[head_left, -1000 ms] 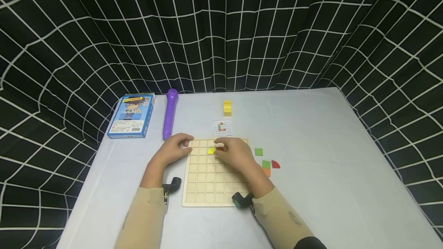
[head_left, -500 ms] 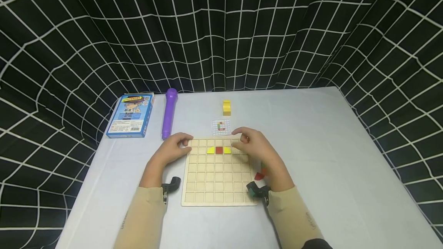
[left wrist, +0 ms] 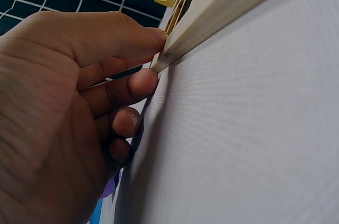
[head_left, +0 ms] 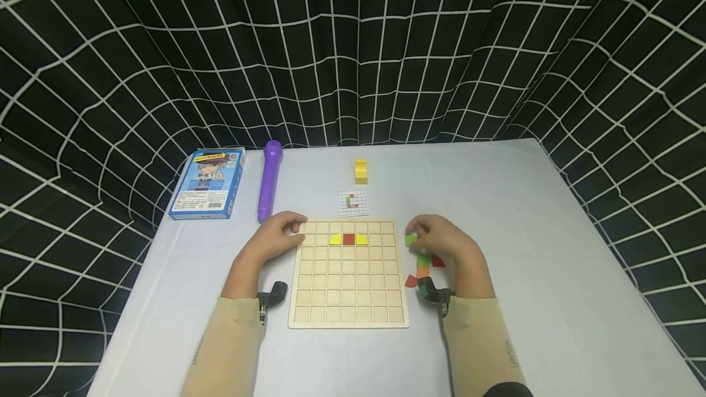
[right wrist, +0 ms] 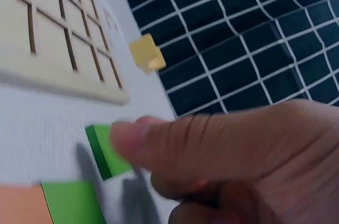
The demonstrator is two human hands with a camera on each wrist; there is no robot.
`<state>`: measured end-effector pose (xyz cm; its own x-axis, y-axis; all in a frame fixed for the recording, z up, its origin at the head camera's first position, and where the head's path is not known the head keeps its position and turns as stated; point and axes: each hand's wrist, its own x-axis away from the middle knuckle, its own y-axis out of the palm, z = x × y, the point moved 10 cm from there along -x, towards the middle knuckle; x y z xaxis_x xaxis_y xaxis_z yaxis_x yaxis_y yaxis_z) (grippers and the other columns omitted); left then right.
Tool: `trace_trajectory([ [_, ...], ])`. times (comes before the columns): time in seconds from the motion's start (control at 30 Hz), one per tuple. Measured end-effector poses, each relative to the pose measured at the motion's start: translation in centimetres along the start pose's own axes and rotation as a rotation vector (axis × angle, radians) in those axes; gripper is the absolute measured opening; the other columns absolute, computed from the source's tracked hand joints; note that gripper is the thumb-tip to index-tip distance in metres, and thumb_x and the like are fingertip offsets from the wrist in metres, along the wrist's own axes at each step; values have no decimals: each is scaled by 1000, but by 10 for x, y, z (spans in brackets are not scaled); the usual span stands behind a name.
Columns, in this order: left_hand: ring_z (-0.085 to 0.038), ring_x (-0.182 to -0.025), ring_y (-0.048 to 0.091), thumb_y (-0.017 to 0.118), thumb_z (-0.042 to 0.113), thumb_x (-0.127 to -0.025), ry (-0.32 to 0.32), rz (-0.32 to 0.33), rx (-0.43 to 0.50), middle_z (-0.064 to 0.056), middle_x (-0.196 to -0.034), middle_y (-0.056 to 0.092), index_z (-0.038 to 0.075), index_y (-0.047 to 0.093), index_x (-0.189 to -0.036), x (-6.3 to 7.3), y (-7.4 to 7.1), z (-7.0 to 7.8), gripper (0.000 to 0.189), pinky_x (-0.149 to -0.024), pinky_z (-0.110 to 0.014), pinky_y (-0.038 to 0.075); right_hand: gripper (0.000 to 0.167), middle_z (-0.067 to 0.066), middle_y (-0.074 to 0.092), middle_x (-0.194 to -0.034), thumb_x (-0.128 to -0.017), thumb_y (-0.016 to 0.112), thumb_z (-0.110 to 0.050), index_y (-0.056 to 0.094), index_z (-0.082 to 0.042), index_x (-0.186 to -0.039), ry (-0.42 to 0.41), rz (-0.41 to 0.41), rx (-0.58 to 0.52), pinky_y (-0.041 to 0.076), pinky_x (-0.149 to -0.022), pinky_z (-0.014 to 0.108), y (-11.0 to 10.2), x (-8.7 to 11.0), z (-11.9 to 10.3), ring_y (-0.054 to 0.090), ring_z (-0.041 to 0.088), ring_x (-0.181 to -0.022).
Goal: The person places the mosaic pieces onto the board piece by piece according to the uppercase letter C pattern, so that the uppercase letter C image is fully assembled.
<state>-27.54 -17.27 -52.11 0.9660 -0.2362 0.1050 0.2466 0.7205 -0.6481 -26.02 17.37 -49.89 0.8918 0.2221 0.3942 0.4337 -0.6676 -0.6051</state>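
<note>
A wooden grid board [head_left: 349, 274] lies in front of me. In its second row from the far edge sit a yellow rounded piece [head_left: 335, 240], a red square tile [head_left: 349, 239] and another yellow piece [head_left: 361, 240]. My left hand [head_left: 274, 242] holds the board's far left corner, thumb and index finger at the edge in the left wrist view. Right of the board, my right hand [head_left: 449, 242] pinches a green square tile [right wrist: 100, 150] between thumb and fingers; a shadow falls beside it on the cloth.
Nearer me lie another green tile [head_left: 422, 260], an orange tile [head_left: 422, 272] and red quarter-round pieces [head_left: 411, 281]. Beyond the board are a pattern card [head_left: 352, 203] and a yellow block [head_left: 361, 171]. A purple microphone-shaped stick [head_left: 269, 182] and a blue box [head_left: 208, 184] lie back left.
My right hand has come away from the board's far rows, moved right and taken hold of the green tile. The red and yellow pieces on the board are uncovered. The left hand stays put.
</note>
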Motion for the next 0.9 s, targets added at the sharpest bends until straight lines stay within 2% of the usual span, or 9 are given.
trace_trajectory([
  [0.17, -26, -108, 52, 76, 16, -87, 8, -1, 1, -3, -101, 59, 8, 68, -131, 1, 0, 1, 46, -107, -49, 41, 30, 5, 49, -77, -80, 79, -6, 71, -5, -109, 50, 17, 48, 40, -62, 34, 0, -3, 12, 47, 20, -70],
  [0.3, -26, -107, 52, 76, 15, -87, 16, 1, 5, -3, -101, 60, 8, 68, -131, 1, 0, 2, 45, -107, -49, 41, 29, 7, 52, -79, -79, 79, -7, 73, -5, -107, 95, 46, 43, 42, -62, 34, 0, -7, 19, 50, 22, -72],
  [0.43, -26, -108, 52, 76, 15, -87, 15, 0, 7, -3, -101, 60, 7, 68, -131, 1, 0, 2, 46, -107, -49, 40, 31, 7, 54, -79, -77, 79, -6, 73, -5, -107, 100, 56, 33, 43, -62, 34, -1, -7, 20, 51, 21, -73],
  [0.6, -27, -110, 52, 76, 16, -87, 11, -2, 3, -4, -104, 61, 8, 68, -131, 1, 0, 1, 46, -112, -49, 38, 31, 6, 53, -77, -77, 75, -6, 70, -5, -108, 63, 63, 10, 45, -64, 34, -1, -8, 12, 52, 22, -74],
  [0.77, -27, -111, 53, 76, 16, -87, 10, 5, -2, -4, -107, 61, 8, 68, -131, 1, -1, 0, 46, -113, -50, 37, 36, 10, 61, -100, -79, 75, -17, 69, -9, -113, 23, 104, 13, 48, -74, 38, -6, -5, -6, 55, 28, -91],
  [0.83, -27, -111, 53, 76, 16, -87, 11, 5, 0, -4, -107, 61, 8, 68, -131, 0, -1, 0, 46, -113, -50, 37, 38, 11, 62, -110, -79, 76, -20, 69, -12, -115, 16, 128, 14, 50, -75, 39, -8, -3, -14, 55, 29, -95],
  [0.9, -27, -111, 53, 76, 16, -87, 14, 1, 1, -4, -106, 61, 8, 68, -131, 0, 0, 1, 46, -113, -49, 37, 38, 13, 63, -114, -79, 74, -20, 70, -13, -116, -7, 140, 16, 50, -73, 40, -8, -1, -23, 56, 31, -95],
])
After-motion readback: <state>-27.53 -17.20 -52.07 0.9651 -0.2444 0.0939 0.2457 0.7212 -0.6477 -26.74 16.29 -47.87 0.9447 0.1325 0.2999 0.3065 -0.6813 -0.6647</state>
